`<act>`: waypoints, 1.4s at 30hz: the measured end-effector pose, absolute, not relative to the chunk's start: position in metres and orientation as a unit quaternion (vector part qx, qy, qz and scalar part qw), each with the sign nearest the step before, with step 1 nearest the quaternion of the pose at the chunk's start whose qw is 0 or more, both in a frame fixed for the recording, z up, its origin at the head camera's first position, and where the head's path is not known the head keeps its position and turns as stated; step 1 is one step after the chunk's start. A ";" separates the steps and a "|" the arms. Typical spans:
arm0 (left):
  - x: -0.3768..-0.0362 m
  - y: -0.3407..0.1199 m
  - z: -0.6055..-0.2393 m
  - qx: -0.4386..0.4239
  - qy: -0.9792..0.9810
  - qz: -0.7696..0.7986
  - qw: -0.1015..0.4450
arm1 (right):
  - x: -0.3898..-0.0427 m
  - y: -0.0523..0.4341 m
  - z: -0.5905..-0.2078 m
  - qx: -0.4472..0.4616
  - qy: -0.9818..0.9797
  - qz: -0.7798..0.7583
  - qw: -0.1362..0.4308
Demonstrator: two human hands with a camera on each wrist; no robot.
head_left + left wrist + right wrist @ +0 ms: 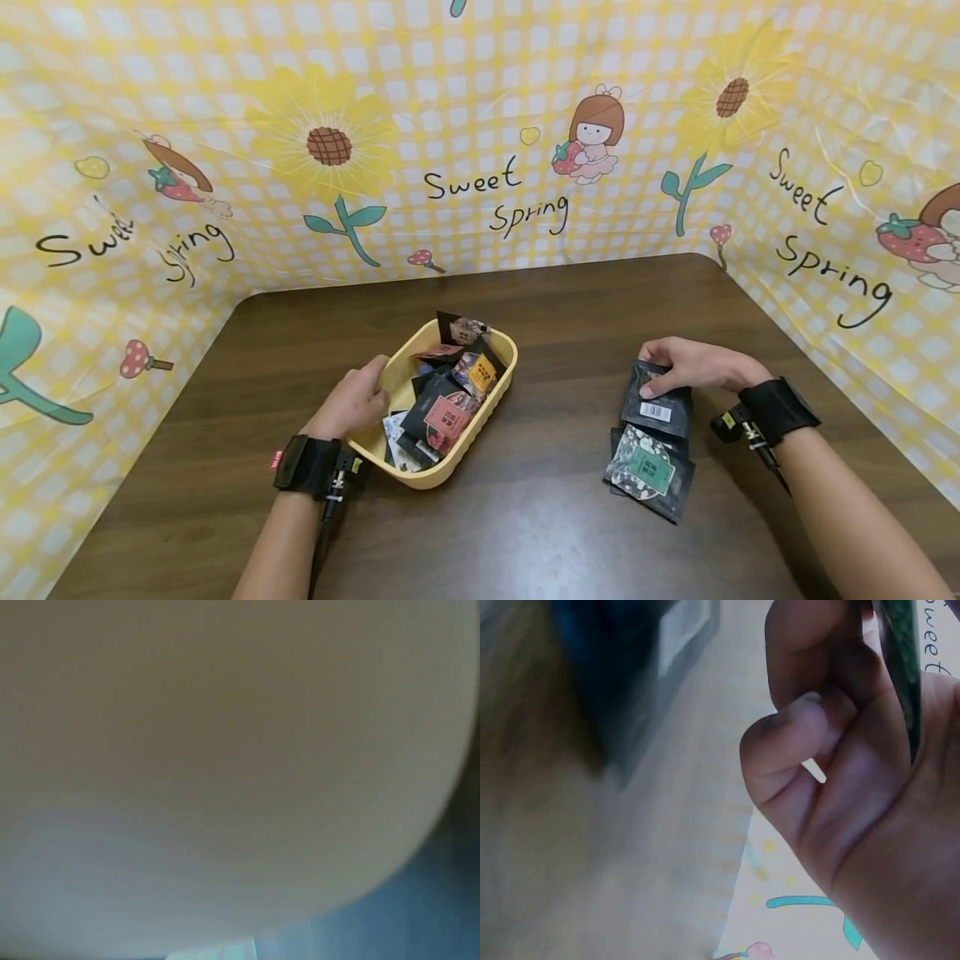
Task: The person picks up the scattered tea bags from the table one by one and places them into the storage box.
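In the head view my left hand (pixel 356 403) grips the left rim of a yellow plastic basket (pixel 430 477). Several small black packets (pixel 447 417) with coloured labels lie jumbled inside. On the right, my right hand (pixel 693 365) pinches a black packet (pixel 662 427) with its white barcode facing up. This packet overlaps others on the table, the top one a packet with a green label (pixel 651 472). The right wrist view shows a packet (pixel 902 667) edge-on at the curled fingers. The blurred basket wall (pixel 225 750) appears to fill most of the left wrist view.
Everything stands on a dark brown wooden table (pixel 555 517). A yellow checked cloth (pixel 465 100) with sunflowers and lettering hangs along the back and both sides. Each wrist carries a strapped camera with a cable.
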State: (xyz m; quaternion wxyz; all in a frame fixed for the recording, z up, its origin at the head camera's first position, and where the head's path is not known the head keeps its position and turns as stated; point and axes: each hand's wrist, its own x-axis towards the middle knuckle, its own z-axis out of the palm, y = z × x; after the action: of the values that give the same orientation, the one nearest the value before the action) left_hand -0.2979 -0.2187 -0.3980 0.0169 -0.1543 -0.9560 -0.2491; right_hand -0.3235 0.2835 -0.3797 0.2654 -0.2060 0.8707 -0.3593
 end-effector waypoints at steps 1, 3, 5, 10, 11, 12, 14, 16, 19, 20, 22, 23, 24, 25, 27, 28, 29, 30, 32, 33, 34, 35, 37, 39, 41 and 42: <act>-0.298 -0.219 -0.398 -0.154 -0.956 -0.248 0.018 | -0.325 0.282 -0.378 -0.208 0.873 -0.358 0.259; -0.299 -0.219 -0.397 -0.152 -0.957 -0.246 0.019 | -0.329 0.277 -0.374 -0.216 0.873 -0.358 0.249; -0.299 -0.220 -0.397 -0.151 -0.958 -0.244 0.019 | -0.333 0.270 -0.370 -0.217 0.872 -0.363 0.248; -0.297 -0.220 -0.397 -0.142 -0.958 -0.247 0.008 | -0.345 0.243 -0.361 -0.229 0.867 -0.370 0.244; -0.297 -0.220 -0.398 -0.140 -0.959 -0.248 0.006 | -0.347 0.237 -0.360 -0.237 0.865 -0.370 0.242; -0.297 -0.220 -0.399 -0.139 -0.958 -0.250 0.002 | -0.350 0.230 -0.358 -0.244 0.865 -0.368 0.238; -0.297 -0.220 -0.400 -0.135 -0.958 -0.253 -0.004 | -0.355 0.216 -0.355 -0.259 0.861 -0.370 0.233; -0.297 -0.220 -0.402 -0.134 -0.958 -0.253 -0.005 | -0.360 0.200 -0.352 -0.270 0.856 -0.376 0.229; -0.297 -0.221 -0.403 -0.131 -0.959 -0.252 -0.003 | -0.368 0.174 -0.350 -0.282 0.847 -0.391 0.226; -0.297 -0.221 -0.403 -0.132 -0.959 -0.252 -0.001 | -0.369 0.166 -0.349 -0.286 0.843 -0.395 0.226; -0.296 -0.221 -0.403 -0.133 -0.958 -0.252 0.001 | -0.372 0.148 -0.347 -0.291 0.838 -0.403 0.226; -0.296 -0.221 -0.403 -0.134 -0.958 -0.253 0.002 | -0.373 0.140 -0.346 -0.298 0.836 -0.402 0.225; -0.295 -0.221 -0.403 -0.135 -0.958 -0.253 0.001 | -0.374 0.131 -0.345 -0.304 0.833 -0.403 0.227; -0.295 -0.220 -0.403 -0.135 -0.958 -0.255 0.001 | -0.375 0.123 -0.344 -0.308 0.832 -0.401 0.226; -0.294 -0.220 -0.403 -0.134 -0.958 -0.254 0.002 | -0.377 0.108 -0.342 -0.318 0.830 -0.400 0.223; -0.293 -0.220 -0.402 -0.133 -0.958 -0.254 0.003 | -0.377 0.101 -0.341 -0.326 0.827 -0.401 0.223; -0.293 -0.221 -0.402 -0.132 -0.958 -0.253 0.003 | -0.378 0.094 -0.340 -0.331 0.822 -0.405 0.224; -0.293 -0.221 -0.402 -0.131 -0.959 -0.253 0.004 | -0.379 0.088 -0.339 -0.336 0.819 -0.408 0.224; -0.293 -0.221 -0.401 -0.130 -0.959 -0.251 0.004 | -0.380 0.077 -0.338 -0.347 0.810 -0.414 0.228; -0.293 -0.221 -0.401 -0.130 -0.959 -0.251 0.004 | -0.380 0.072 -0.338 -0.351 0.807 -0.416 0.229; -0.293 -0.220 -0.400 -0.130 -0.959 -0.252 0.003 | -0.380 0.067 -0.338 -0.355 0.806 -0.416 0.229; -0.293 -0.220 -0.400 -0.130 -0.959 -0.252 0.002 | -0.381 0.063 -0.338 -0.357 0.805 -0.415 0.228; -0.294 -0.219 -0.400 -0.132 -0.959 -0.252 0.001 | -0.380 0.057 -0.338 -0.360 0.807 -0.412 0.223; -0.294 -0.219 -0.399 -0.129 -0.959 -0.252 -0.001 | -0.380 0.052 -0.339 -0.357 0.810 -0.412 0.217; -0.295 -0.218 -0.398 -0.128 -0.959 -0.251 -0.002 | -0.378 0.049 -0.340 -0.351 0.825 -0.399 0.194; -0.295 -0.218 -0.397 -0.129 -0.960 -0.250 -0.002 | -0.377 0.049 -0.340 -0.346 0.835 -0.389 0.177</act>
State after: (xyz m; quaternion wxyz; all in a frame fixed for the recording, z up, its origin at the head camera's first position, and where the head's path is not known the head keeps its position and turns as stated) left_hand -0.2945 -0.2181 -0.3974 -0.0019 -0.1295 -0.9596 -0.2500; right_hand -0.3772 0.0488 -0.3399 0.1769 -0.3458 0.8352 -0.3892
